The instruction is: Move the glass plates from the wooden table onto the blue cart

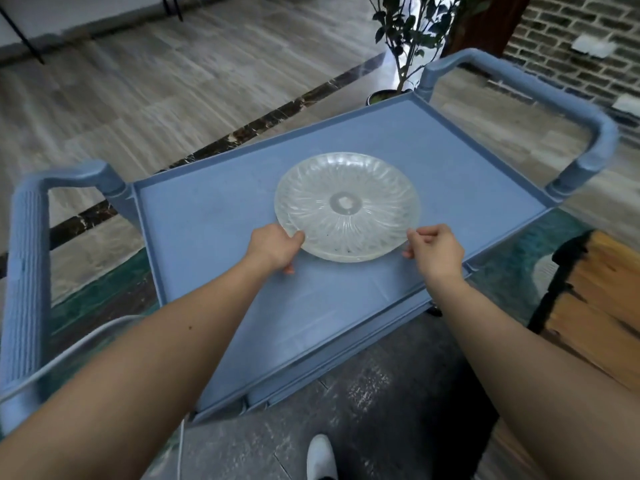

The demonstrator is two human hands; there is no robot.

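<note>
A round ribbed glass plate [347, 206] lies over the middle of the blue cart's top shelf [214, 216]. My left hand [273, 245] grips the plate's near left rim, thumb on top and fingers underneath. My right hand [434, 251] pinches the near right rim. Whether the plate rests on the shelf or hangs just above it I cannot tell. A corner of the wooden table [602, 299] shows at the right edge.
The cart has blue handle bars at the left [27, 271] and the far right [585, 116]. A potted plant [408, 36] stands beyond the cart by a brick wall [568, 39]. My white shoe [322, 457] is on the dark floor below.
</note>
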